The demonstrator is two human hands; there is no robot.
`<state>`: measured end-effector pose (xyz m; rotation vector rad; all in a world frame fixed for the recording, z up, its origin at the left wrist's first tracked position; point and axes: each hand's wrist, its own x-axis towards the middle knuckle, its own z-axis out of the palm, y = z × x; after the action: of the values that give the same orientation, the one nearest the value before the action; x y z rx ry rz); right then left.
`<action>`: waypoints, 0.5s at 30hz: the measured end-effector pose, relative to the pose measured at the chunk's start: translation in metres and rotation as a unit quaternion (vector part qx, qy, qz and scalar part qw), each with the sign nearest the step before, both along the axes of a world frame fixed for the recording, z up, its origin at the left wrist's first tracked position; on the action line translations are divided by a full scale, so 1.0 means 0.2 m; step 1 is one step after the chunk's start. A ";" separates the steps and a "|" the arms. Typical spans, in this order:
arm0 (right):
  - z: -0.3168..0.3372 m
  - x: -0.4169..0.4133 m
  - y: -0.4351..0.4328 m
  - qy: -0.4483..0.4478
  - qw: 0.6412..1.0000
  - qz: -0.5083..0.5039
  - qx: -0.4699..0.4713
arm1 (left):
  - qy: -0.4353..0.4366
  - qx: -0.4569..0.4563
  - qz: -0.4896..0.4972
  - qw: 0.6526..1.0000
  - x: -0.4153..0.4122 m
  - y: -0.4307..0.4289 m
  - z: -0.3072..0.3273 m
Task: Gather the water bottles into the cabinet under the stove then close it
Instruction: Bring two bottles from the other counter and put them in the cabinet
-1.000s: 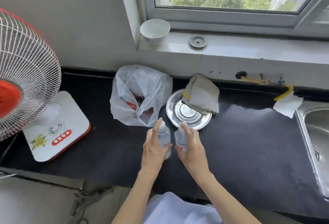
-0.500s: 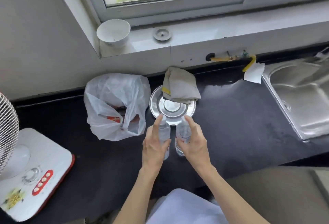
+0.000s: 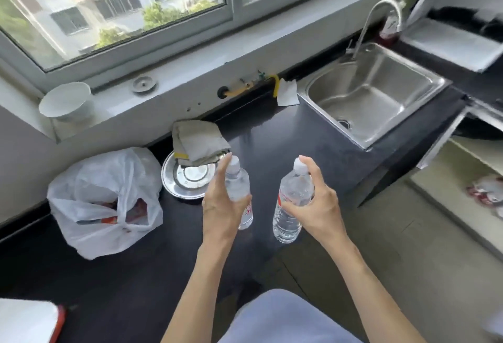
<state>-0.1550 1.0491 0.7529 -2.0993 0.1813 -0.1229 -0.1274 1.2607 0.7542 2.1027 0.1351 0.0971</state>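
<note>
Two clear water bottles with white caps are lifted above the black counter (image 3: 272, 135). My left hand (image 3: 221, 206) is wrapped around the left bottle (image 3: 239, 184), index finger up by its cap. My right hand (image 3: 317, 206) grips the right bottle (image 3: 292, 198), which hangs near the counter's front edge. Both bottles are upright and about a hand's width apart. At the far right an open cabinet (image 3: 462, 168) shows pale shelves; a red and white object (image 3: 487, 190) lies inside it.
A white plastic bag (image 3: 106, 201) sits left of a steel plate (image 3: 187, 179) with a folded cloth (image 3: 198, 139) on it. A steel sink (image 3: 373, 92) with a tap is at the right. A white bowl (image 3: 66, 103) stands on the window sill.
Both hands have lifted the bottles off the counter and moved them apart. The view has swung right, so the sink and the open cabinet now show and the fan is nearly out of frame.
</note>
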 end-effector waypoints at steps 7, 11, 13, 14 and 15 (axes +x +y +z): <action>0.28 -0.47 -0.68 -0.044 0.997 -0.060 -0.005 | -0.058 0.019 -0.154 0.986 -0.24 -0.67 0.34; 0.44 -0.82 -1.06 -0.066 0.993 -0.089 -0.026 | -0.057 0.019 -0.251 0.966 -0.45 -1.06 0.51; 0.51 -1.00 -1.22 -0.074 0.991 -0.110 -0.027 | -0.044 0.019 -0.313 0.949 -0.55 -1.24 0.58; 0.55 -1.09 -1.30 -0.079 0.989 -0.121 -0.027 | -0.040 0.019 -0.345 0.938 -0.59 -1.32 0.62; 0.59 -1.17 -1.37 -0.085 0.987 -0.134 -0.028 | -0.042 0.021 -0.375 0.926 -0.64 -1.40 0.65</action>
<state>-0.3888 0.7753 0.8700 -2.0999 0.3612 -0.4710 -0.2545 0.9807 0.8841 2.0514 -0.7286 -0.2724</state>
